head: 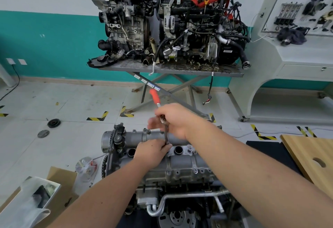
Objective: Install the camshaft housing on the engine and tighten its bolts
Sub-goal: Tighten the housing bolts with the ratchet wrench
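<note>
Camshaft housing (180, 162) bolt seemingly under ratchet (155, 97), both hands gripping.

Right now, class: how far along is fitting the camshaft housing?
Done: the housing sits on the engine, with bolts along its front edge. In hand: the right hand holds a red-handled ratchet while the left hand steadies its tip. Left: whether other bolts need tightening can't be judged.

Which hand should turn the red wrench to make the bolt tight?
The right hand, probably. It already grips the ratchet wrench just below its red handle, so it can swing it. The left hand is low on the camshaft housing, pinching the extension bar, so it looks better placed to steady it.
</note>
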Tool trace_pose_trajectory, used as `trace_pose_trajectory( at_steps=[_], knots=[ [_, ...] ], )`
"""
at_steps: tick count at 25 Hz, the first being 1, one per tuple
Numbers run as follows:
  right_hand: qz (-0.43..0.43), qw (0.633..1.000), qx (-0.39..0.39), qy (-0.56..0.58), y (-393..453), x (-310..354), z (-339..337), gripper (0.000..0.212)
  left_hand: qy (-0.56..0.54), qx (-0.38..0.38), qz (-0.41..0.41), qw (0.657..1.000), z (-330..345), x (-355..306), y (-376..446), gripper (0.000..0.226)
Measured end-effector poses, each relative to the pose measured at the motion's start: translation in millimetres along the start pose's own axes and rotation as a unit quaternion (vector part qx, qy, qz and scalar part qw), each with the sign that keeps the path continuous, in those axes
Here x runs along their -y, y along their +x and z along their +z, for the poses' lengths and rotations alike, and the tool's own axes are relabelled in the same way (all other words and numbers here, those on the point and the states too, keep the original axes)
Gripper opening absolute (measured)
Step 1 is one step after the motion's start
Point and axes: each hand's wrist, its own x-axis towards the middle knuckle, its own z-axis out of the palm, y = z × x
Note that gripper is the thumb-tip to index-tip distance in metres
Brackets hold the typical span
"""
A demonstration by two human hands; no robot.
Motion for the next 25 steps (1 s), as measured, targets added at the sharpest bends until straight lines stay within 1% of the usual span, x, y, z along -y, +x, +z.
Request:
trace_pose_trajectory(
  at_steps=[1,2,3,4,5,6,7,8,9,10,11,12,13,14,15,16,19,21,25],
  knots=[
    [0.006,0.987,0.006,0.161,-2.3,-6.3,1.0,0.014,0.0,0.004,0.001,1.0,-0.5,0.5,-0.4,0.042],
    [-0.011,0.962,-0.006,0.274,-2.3,-14.4,1.4,0.017,0.001,0.011,0.0,1.0,-0.7,0.8,-0.8,0.044],
    [-0.043,0.935,-0.027,0.352,-0.2,-24.2,1.7,0.022,0.002,0.019,-0.001,1.0,-0.8,0.5,-0.6,0.046],
    [-0.079,0.919,-0.047,0.382,2.7,-33.4,1.6,0.024,0.003,0.021,-0.005,1.0,-1.7,-0.3,0.2,0.048],
    [-0.118,0.923,-0.065,0.359,5.0,-40.8,0.4,0.021,0.001,0.02,-0.011,1.0,-3.1,-1.3,1.0,0.049],
    [-0.149,0.943,-0.086,0.286,6.0,-46.8,-1.0,0.015,-0.004,0.018,-0.018,1.0,-4.1,-2.1,0.9,0.048],
    [-0.174,0.962,-0.105,0.183,6.7,-52.1,-2.9,0.013,-0.009,0.016,-0.023,1.0,-5.4,-3.3,0.2,0.048],
    [-0.21,0.968,-0.118,0.065,6.7,-57.6,-5.0,0.018,-0.013,0.016,-0.027,0.999,-5.4,-3.5,-0.8,0.048],
    [-0.276,0.95,-0.137,-0.058,7.8,-62.6,-7.3,0.023,-0.014,0.019,-0.028,0.999,-4.8,-3.2,-1.2,0.046],
    [-0.364,0.899,-0.169,-0.175,9.8,-65.9,-9.9,0.028,-0.02,0.023,-0.027,0.999,-4.2,-2.8,-1.5,0.042],
    [-0.443,0.829,-0.191,-0.283,12.6,-67.3,-13.0,0.032,-0.03,0.022,-0.023,0.999,-3.7,-2.3,-1.5,0.036],
    [-0.495,0.756,-0.209,-0.373,14.5,-66.4,-16.2,0.033,-0.043,0.015,-0.017,0.999,-3.3,-1.5,-1.4,0.032],
    [-0.517,0.697,-0.222,-0.443,16.4,-63.7,-20.2,0.032,-0.047,0.008,-0.011,0.999,-3.7,-1.4,-1.0,0.034],
    [-0.521,0.656,-0.227,-0.497,16.9,-59.6,-23.2,0.03,-0.038,0.005,-0.008,0.999,-4.5,-2.2,-0.8,0.039],
    [-0.514,0.629,-0.225,-0.538,15.8,-55.0,-25.1,0.029,-0.02,0.004,-0.008,1.0,-4.2,-2.5,-0.3,0.043],
    [-0.497,0.617,-0.213,-0.572,14.2,-50.1,-25.6,0.03,-0.004,0.002,-0.008,1.0,-3.0,-2.4,0.1,0.044],
    [-0.428,0.616,-0.145,-0.645,10.2,-37.6,-21.0,0.049,0.0,-0.005,-0.004,1.0,-1.4,-0.3,2.0,0.035],
    [-0.389,0.604,-0.109,-0.687,11.1,-30.9,-17.6,0.051,-0.014,0.001,-0.005,1.0,-1.2,0.5,1.8,0.035],
    [-0.343,0.586,-0.052,-0.732,9.8,-11.9,-15.4,0.052,-0.033,0.012,-0.011,0.999,1.1,1.4,3.6,0.035]
  ],
)
